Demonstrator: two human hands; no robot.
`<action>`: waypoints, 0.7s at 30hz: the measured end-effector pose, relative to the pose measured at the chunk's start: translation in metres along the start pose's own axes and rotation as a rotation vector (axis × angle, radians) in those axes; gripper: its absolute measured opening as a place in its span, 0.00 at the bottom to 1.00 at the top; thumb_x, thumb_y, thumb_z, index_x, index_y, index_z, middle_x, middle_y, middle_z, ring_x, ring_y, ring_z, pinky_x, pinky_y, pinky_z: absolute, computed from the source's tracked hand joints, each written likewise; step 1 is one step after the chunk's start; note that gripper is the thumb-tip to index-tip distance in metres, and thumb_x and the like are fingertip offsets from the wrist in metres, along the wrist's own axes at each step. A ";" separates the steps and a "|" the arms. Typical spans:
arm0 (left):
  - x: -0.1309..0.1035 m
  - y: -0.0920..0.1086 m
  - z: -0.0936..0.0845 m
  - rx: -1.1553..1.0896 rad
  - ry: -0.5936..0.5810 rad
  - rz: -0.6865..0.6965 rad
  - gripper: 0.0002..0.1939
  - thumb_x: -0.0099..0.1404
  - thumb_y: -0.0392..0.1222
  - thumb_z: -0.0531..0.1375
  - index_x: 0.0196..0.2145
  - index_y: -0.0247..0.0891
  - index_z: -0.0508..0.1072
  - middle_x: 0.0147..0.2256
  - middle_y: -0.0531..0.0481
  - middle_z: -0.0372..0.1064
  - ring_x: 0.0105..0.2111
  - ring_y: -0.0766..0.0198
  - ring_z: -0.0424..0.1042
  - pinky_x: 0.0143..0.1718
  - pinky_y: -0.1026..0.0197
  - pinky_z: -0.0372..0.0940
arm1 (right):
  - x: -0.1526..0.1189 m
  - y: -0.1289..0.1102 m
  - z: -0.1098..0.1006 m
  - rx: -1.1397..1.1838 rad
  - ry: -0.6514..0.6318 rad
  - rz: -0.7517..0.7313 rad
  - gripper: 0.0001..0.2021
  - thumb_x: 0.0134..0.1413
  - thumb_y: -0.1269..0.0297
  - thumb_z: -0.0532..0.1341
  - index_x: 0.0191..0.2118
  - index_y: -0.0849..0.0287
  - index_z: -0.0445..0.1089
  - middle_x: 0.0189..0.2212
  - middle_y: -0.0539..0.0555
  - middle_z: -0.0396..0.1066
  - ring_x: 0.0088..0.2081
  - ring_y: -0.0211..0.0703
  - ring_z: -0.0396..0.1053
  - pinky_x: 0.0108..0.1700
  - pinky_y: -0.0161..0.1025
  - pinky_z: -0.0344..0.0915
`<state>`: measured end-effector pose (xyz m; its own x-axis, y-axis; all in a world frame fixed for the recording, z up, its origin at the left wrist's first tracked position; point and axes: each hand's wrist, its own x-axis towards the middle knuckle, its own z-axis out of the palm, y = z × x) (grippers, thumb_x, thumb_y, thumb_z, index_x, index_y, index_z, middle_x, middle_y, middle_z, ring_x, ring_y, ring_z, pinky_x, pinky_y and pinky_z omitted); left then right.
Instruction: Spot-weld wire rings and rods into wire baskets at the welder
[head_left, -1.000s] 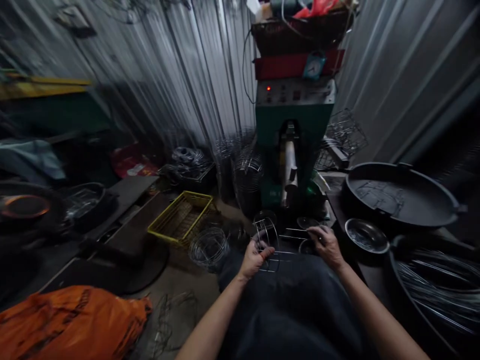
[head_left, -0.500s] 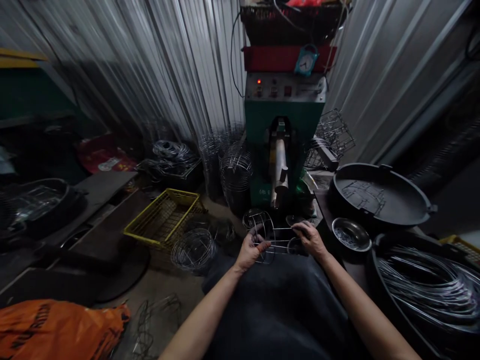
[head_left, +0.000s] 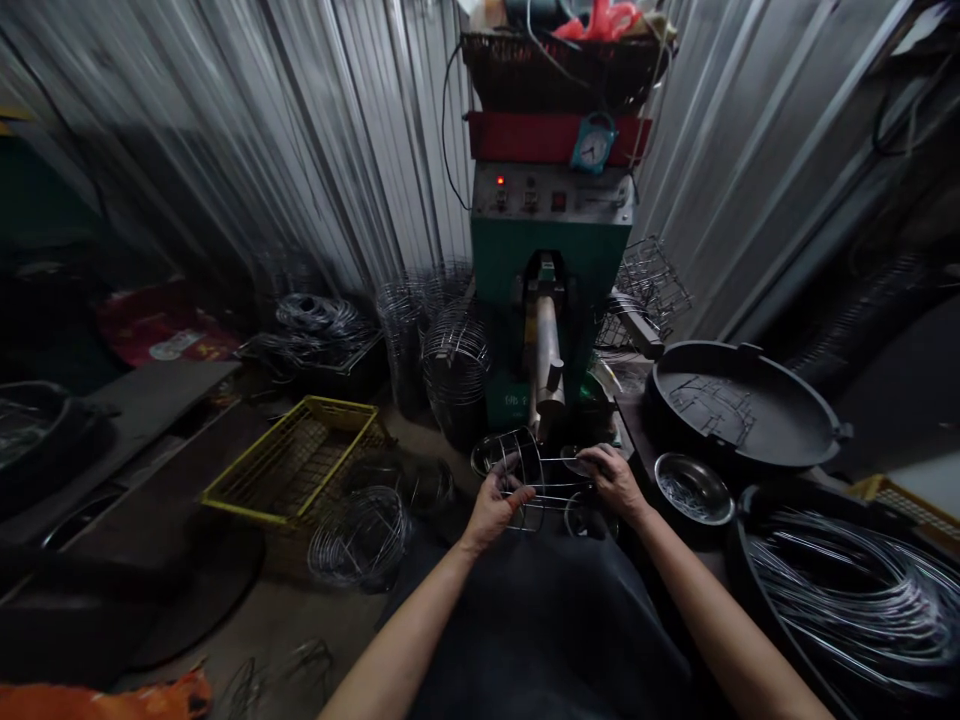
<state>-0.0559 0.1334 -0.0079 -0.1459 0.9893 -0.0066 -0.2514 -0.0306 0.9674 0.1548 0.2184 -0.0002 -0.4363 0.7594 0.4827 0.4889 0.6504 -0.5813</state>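
A thin metal wire frame (head_left: 553,487) lies level between my two hands, just above my dark-covered lap. Curved wires form its left end, and straight wires run from there to the right. My left hand (head_left: 495,508) is closed around the curved end. At the other end, my right hand (head_left: 615,480) pinches the wires between thumb and fingers. Directly beyond the frame stands a green machine (head_left: 499,280) with a thick metal arm (head_left: 547,335) pointing towards me. Small round dishes partly show beneath and behind the wires.
Left of my lap are wire rings (head_left: 358,535) and a yellow wire basket (head_left: 292,455). Stacked wire rings (head_left: 455,350) stand beside the machine. To the right are a black pan (head_left: 787,440), a metal bowl (head_left: 694,488) and a tub of wire hoops (head_left: 855,580).
The surroundings have shifted left and slightly down in view, as the camera has turned. Both hands keep hold of the wire frame in nearly the same pose.
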 end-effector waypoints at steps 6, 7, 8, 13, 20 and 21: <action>0.004 -0.005 -0.003 0.035 0.026 -0.002 0.32 0.46 0.41 0.65 0.50 0.40 0.63 0.22 0.59 0.60 0.23 0.72 0.60 0.29 0.68 0.55 | 0.006 0.001 -0.001 0.010 -0.022 -0.008 0.07 0.54 0.65 0.53 0.34 0.55 0.68 0.30 0.53 0.66 0.34 0.42 0.64 0.38 0.40 0.59; 0.004 -0.005 -0.003 0.031 0.029 0.001 0.32 0.46 0.41 0.65 0.50 0.40 0.63 0.22 0.59 0.61 0.24 0.72 0.61 0.29 0.68 0.55 | 0.006 0.001 -0.001 0.009 -0.024 -0.011 0.07 0.54 0.65 0.53 0.34 0.55 0.68 0.30 0.53 0.66 0.34 0.42 0.64 0.38 0.39 0.59; 0.005 -0.006 -0.004 0.027 0.029 0.001 0.32 0.47 0.41 0.65 0.50 0.41 0.63 0.22 0.59 0.61 0.24 0.72 0.61 0.29 0.68 0.55 | 0.006 0.001 -0.001 0.005 -0.021 -0.013 0.07 0.54 0.65 0.53 0.34 0.55 0.68 0.30 0.53 0.66 0.34 0.42 0.64 0.38 0.39 0.59; 0.009 -0.008 -0.002 0.004 0.020 -0.014 0.32 0.48 0.40 0.64 0.51 0.41 0.61 0.22 0.60 0.59 0.23 0.73 0.60 0.29 0.68 0.55 | 0.008 0.005 0.002 -0.009 0.003 -0.013 0.07 0.55 0.65 0.53 0.34 0.56 0.68 0.29 0.53 0.66 0.34 0.42 0.63 0.38 0.39 0.59; 0.012 -0.001 0.003 -0.002 0.047 -0.017 0.32 0.46 0.40 0.65 0.49 0.39 0.64 0.20 0.60 0.59 0.23 0.72 0.60 0.31 0.68 0.56 | 0.013 0.004 0.001 -0.012 0.013 -0.007 0.07 0.54 0.64 0.53 0.34 0.55 0.68 0.29 0.54 0.66 0.34 0.43 0.63 0.38 0.41 0.60; 0.012 0.001 0.003 -0.007 0.048 -0.016 0.32 0.45 0.40 0.66 0.49 0.39 0.64 0.20 0.60 0.59 0.23 0.72 0.60 0.31 0.68 0.56 | 0.014 0.005 0.001 -0.009 0.012 -0.005 0.08 0.54 0.64 0.53 0.34 0.55 0.68 0.30 0.54 0.66 0.34 0.43 0.63 0.38 0.41 0.60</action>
<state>-0.0548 0.1462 -0.0064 -0.1870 0.9818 -0.0344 -0.2606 -0.0158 0.9653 0.1504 0.2321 0.0036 -0.4296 0.7565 0.4931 0.4940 0.6540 -0.5729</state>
